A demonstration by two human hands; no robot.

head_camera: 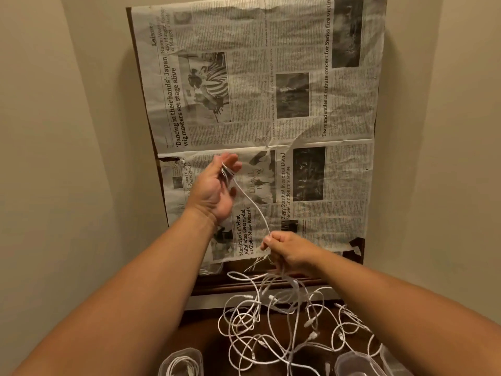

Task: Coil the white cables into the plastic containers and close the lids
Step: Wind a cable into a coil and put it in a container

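Observation:
One white cable (253, 203) is stretched between my two hands above the newspaper. My left hand (217, 185) is raised, palm toward me, pinching the cable's end at the fingertips. Lower and to the right, my right hand (287, 251) is closed on the same cable. From that fist the cable drops into a tangle of several white cables (276, 316) on the dark wood surface. A clear plastic container (182, 362) with a coiled cable inside stands at the bottom edge, left of centre. Another clear container (355, 362) sits at the bottom right.
A large sheet of newspaper (260, 104) covers the dark wooden table (244, 287), which lies between two beige walls. A further clear plastic piece (210, 268) lies at the newspaper's near left corner, by my left forearm.

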